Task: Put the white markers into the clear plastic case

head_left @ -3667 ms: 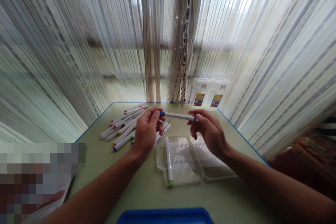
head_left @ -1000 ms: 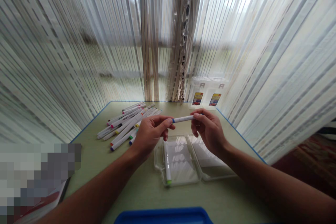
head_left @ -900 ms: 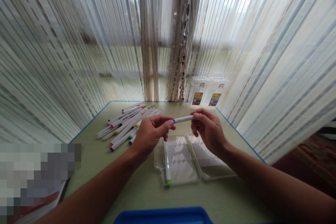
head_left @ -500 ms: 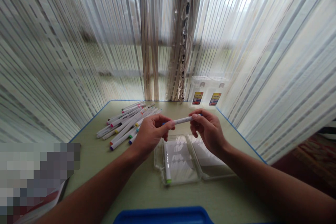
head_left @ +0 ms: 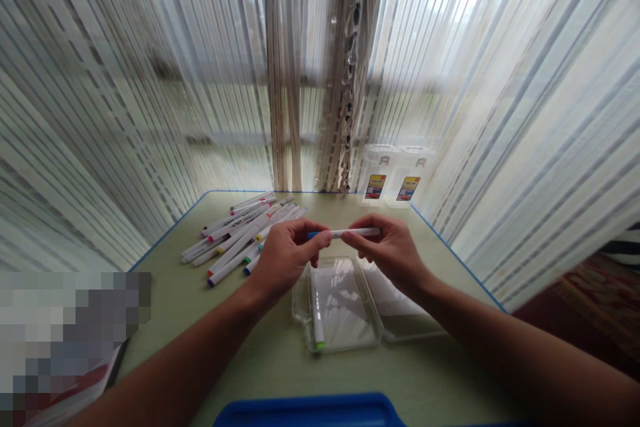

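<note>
Both my hands hold one white marker with blue ends [head_left: 345, 233] level above the green table [head_left: 210, 320]. My left hand [head_left: 285, 259] pinches its left end; my right hand [head_left: 393, 250] pinches its right end. Right below them an open clear plastic case [head_left: 345, 310] lies flat, with a single green-tipped white marker [head_left: 318, 312] along its left side. A heap of several white markers with coloured caps [head_left: 240, 237] lies to the left of my left hand.
Two clear boxes with yellow labels [head_left: 395, 177] stand at the table's far edge by the striped curtains [head_left: 150, 80]. A blue tray edge [head_left: 305, 412] shows at the near edge. A blurred-out area sits at bottom left.
The marker has tipped from slanted to level and come a little lower toward the case. My right hand has turned its fingers down over the marker's right end.
</note>
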`<state>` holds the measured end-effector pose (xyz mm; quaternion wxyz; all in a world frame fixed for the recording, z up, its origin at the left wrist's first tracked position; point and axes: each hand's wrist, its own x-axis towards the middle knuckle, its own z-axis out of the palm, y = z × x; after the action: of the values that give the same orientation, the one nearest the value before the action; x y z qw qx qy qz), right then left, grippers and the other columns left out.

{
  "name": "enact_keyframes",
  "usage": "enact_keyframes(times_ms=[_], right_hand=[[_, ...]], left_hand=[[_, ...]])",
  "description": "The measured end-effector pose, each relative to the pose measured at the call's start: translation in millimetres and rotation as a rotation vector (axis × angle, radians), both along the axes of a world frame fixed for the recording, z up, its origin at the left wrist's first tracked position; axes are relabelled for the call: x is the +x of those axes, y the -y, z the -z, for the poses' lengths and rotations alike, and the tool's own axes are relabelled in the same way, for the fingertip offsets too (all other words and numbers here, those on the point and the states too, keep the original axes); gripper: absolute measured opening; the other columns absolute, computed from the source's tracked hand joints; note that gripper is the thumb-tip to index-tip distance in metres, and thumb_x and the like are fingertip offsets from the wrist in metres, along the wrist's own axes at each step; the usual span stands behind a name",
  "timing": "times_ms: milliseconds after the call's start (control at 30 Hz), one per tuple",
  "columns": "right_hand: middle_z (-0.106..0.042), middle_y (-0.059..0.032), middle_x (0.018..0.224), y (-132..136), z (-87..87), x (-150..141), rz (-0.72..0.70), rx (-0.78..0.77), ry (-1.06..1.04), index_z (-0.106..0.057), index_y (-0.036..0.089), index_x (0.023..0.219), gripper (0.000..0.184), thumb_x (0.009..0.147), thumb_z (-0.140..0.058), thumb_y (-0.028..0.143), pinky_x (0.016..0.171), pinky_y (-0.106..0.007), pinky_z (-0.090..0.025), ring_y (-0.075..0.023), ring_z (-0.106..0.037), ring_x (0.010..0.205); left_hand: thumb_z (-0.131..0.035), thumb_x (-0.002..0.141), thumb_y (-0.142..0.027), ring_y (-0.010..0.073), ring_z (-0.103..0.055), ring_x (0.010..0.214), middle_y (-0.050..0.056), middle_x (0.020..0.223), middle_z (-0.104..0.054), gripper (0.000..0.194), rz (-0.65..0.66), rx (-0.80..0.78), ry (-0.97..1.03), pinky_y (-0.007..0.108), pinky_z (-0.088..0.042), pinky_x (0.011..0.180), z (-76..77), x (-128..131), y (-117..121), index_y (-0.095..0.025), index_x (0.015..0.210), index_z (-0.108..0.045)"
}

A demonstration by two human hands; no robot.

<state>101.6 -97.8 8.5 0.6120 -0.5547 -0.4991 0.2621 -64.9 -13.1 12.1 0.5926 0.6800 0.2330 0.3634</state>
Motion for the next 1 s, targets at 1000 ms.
enact_keyframes(times_ms=[1000], right_hand=[[-0.063,-0.0013,0.058,2,-1.2,-3,-0.120,-0.006,-0.127,-0.075,0.013,0.086,0.027,0.073,-0.076,0.037,0.041,-0.022,-0.039,-0.0089,-0.051,0.046]], left_hand=[[-0.061,0.081,-0.031,0.0081,-0.048,0.045,-0.001,0.063,-0.053,0.017,-0.114,-0.083,0.126,0.021,-0.040,0.041,-3.2,1,-2,-0.014,0.083,-0.062]])
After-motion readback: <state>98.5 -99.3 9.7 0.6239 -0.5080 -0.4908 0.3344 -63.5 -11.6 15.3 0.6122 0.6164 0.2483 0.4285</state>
